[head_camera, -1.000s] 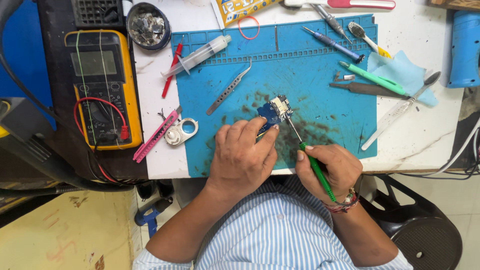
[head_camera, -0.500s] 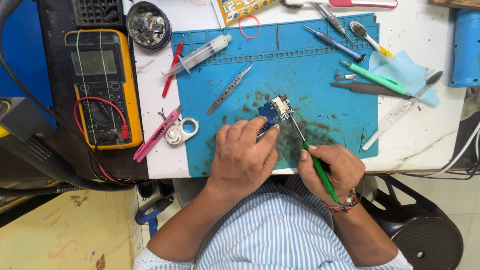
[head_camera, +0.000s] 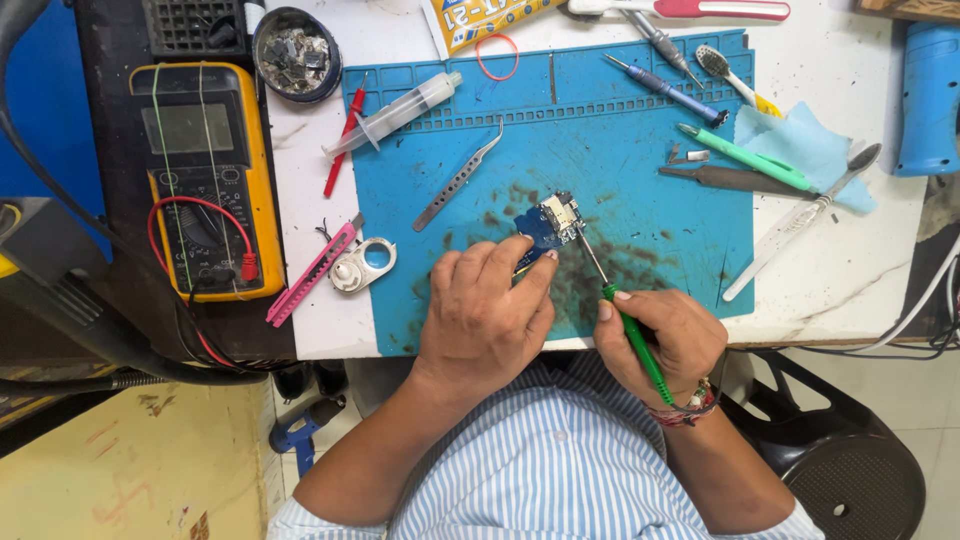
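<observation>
White counter (head_camera: 850, 290), stained, under a blue work mat (head_camera: 640, 130) blotched with dark residue. Near the mat's middle, a small blue circuit board (head_camera: 548, 222), pinned at its near edge by the fingertips of the left hand (head_camera: 485, 315); grip closed on the board. Right hand (head_camera: 665, 340) just beside, at the counter's front edge, grip wrapped tight around a green-handled screwdriver (head_camera: 635, 340), metal tip slanting up to touch the board's right side. On the mat further back: bent tweezers (head_camera: 458, 178), a clear syringe (head_camera: 395, 115), a blue-handled driver (head_camera: 665, 90), a green pen-like tool (head_camera: 745, 157). Off the mat to the left: a yellow multimeter (head_camera: 205, 170) with red and black leads, a pink plastic tool (head_camera: 310, 272), a small metal ring piece (head_camera: 365, 265), a round dish of scrap bits (head_camera: 295, 52). To the right, a light blue cloth (head_camera: 805, 145) and a blue heat gun (head_camera: 930, 95). Below, a striped blue-and-white shirt (head_camera: 560, 470).
</observation>
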